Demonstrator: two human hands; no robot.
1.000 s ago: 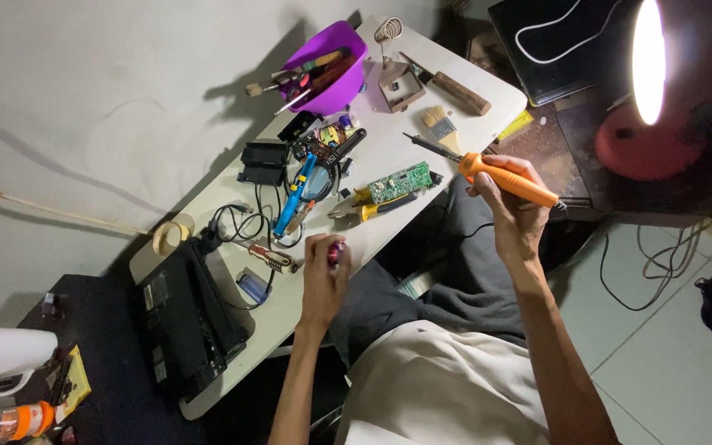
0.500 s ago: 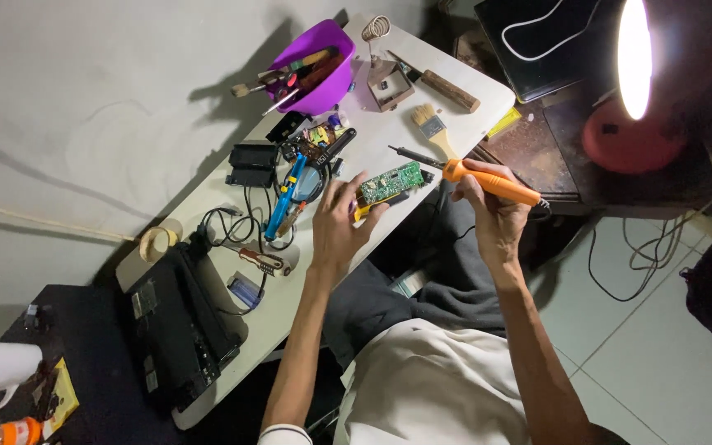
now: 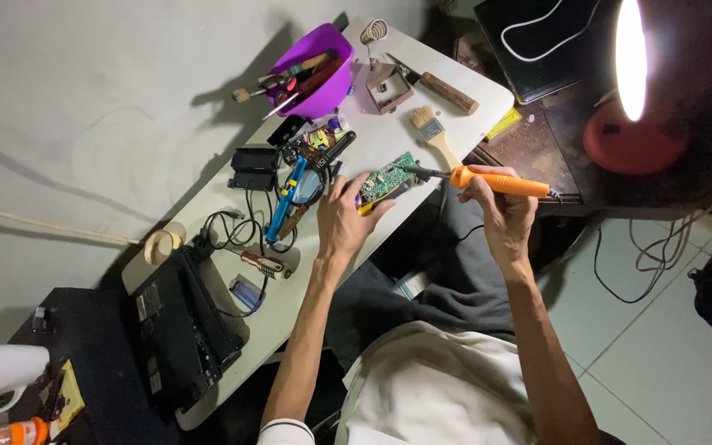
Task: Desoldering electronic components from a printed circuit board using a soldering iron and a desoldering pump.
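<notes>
Left hand (image 3: 341,221) has come off the near table edge, where a sec ago it pinched a small reddish item, and now sits on the green rectangular circuit board (image 3: 387,178) w/ its yellow end; fingers spread and curled over the board's near end, pressing it onto the white tabletop (image 3: 463,124). The reddish item isn't visible anymore. Right hand (image 3: 500,204) is lower and closer in: fingers wrapped tight round the orange-handled soldering iron (image 3: 496,181), dark metal tip now at the board's right edge, touching or just above, can't tell which. Judging by this, board is steadied and the iron is lined up for work on it. Nearby: wooden-handled flat paintbrush (image 3: 432,132) just behind the iron, purple plastic bowl of tools (image 3: 315,70) further back, blue-handled tool (image 3: 286,198) left of the hand.
</notes>
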